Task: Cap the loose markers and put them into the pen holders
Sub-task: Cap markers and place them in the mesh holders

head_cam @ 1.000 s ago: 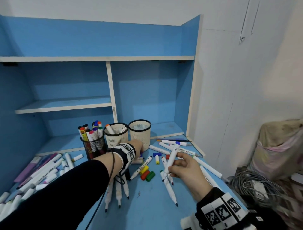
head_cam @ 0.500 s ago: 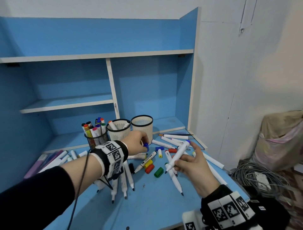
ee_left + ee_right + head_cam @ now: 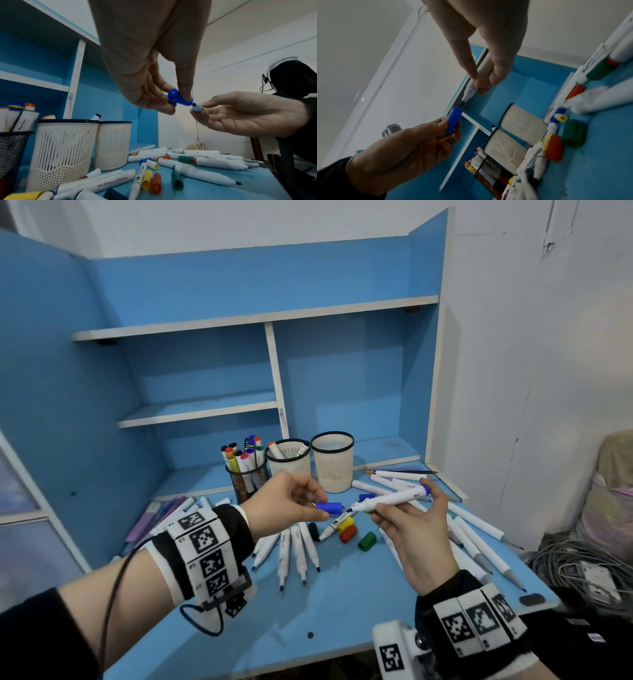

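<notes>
While left hand [image 3: 287, 501] pinches blue cap [image 3: 329, 507], right hand [image 3: 416, 529] grips marker [image 3: 394, 498]; tip seemingly just outside.

loose markers [image 3: 301, 546] and caps [image 3: 367, 541] litter the desk [image 3: 308, 611] before three holders [image 3: 333, 462].

Blue cap [image 3: 329, 507] hovering open-end toward white marker [image 3: 394, 499] tip, just apart, both lifted above table, three pen holders [image 3: 332, 462] standing near back edge, uncapped markers [image 3: 298, 549] lying loose
</notes>
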{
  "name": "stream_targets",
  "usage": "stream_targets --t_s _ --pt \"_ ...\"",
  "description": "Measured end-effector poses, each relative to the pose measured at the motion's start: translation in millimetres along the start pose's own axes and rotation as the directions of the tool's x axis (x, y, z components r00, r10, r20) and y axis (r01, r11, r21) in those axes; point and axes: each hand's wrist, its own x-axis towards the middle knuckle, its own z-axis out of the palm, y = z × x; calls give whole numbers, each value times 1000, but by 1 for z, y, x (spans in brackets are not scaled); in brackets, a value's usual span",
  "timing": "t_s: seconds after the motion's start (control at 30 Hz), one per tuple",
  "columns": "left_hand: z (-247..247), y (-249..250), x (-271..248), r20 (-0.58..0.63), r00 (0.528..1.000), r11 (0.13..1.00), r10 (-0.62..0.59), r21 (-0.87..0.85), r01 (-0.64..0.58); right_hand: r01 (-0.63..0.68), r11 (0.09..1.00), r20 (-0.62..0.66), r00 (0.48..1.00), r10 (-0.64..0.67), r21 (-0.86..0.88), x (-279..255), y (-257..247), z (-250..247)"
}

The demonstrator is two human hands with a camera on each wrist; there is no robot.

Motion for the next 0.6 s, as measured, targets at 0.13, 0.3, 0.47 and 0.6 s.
stream_targets --t_s 0.13,0.3,0.47,0.6 --pt "1 4 -18 -73 997 998 -7 -56 3 17 999 60 998 -19 32 -11 1 11" --pt "5 7 -34 -115 993 997 -25 -72 17 39 999 111 993 -36 -30 -25 1 23" --pt "6 11 -42 -232 972 987 24 -148 -60 67 998 170 983 -69 18 -33 -3 32" --pt "6 14 -48 -266 962 978 58 -177 -108 145 989 220 966 -133 -39 -35 -3 38"
